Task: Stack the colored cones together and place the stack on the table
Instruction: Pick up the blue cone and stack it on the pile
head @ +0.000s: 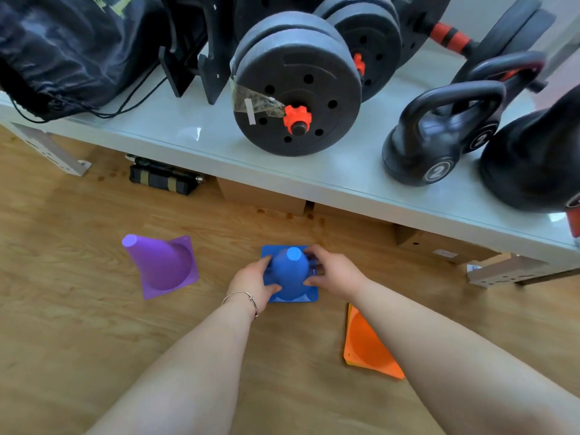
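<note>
Single wide-angle view from head height, angled forward and steeply down over both bare forearms onto a light wood-plank floor [78,340]. Close range: left hand [251,282] and right hand [334,271] near frame centre, arms entering from the bottom edge. Upper half facing a low white glossy table [188,133], its straight edge bowed by lens distortion. No second view, so no shared ground.

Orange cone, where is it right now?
The orange cone stands on the wooden floor, lower right in the head view, partly hidden behind the right forearm, just right of the blue cone.
</note>
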{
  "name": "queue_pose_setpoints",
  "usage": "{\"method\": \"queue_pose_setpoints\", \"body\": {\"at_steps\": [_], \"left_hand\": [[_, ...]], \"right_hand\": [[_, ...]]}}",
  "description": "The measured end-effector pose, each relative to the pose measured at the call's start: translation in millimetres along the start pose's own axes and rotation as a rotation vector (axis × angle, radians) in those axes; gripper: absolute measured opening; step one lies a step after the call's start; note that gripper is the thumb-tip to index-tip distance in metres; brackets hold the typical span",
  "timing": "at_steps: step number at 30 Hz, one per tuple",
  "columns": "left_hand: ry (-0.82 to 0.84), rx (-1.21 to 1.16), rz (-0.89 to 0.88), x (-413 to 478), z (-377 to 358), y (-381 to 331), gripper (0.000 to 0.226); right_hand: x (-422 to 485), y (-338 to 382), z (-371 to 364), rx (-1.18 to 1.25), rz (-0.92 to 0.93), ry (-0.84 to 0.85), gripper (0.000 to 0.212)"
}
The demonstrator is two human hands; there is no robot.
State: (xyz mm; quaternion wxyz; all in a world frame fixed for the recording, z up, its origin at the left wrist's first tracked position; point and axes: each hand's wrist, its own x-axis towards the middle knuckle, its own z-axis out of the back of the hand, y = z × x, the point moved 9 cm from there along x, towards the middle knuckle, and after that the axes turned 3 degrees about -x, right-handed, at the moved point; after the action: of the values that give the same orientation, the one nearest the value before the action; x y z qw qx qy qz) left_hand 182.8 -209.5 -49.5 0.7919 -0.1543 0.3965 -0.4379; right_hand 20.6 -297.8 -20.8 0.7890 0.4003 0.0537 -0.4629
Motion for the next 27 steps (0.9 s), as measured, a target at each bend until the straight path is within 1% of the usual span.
{"method": "queue_pose_setpoints", "body": {"at_steps": [6,13,18,22,27], "left_hand": [[-0.03,-0.096,-0.082,-27,1,-36,0.074],[-0.029,-0.106,-0.167,-71,6,-96,0.072],[0.008,-0.103,-0.247,-91,-3,-144,0.07],[0.042,-0.1,-0.308,-104,-18,-175,0.068],[0.089,-0.165,-0.317,-121,-38,-194,0.063]], "right_hand": [[-49,-8,32,0.063,0.038,-0.095,0.062],[-112,-16,79,0.138,0.02,-0.171,0.064],[-153,-30,114,0.128,0.0,-0.238,0.063],[-182,-48,134,0.113,-0.022,-0.259,0.063],[-214,-69,143,0.133,-0.057,-0.237,0.064]]}}
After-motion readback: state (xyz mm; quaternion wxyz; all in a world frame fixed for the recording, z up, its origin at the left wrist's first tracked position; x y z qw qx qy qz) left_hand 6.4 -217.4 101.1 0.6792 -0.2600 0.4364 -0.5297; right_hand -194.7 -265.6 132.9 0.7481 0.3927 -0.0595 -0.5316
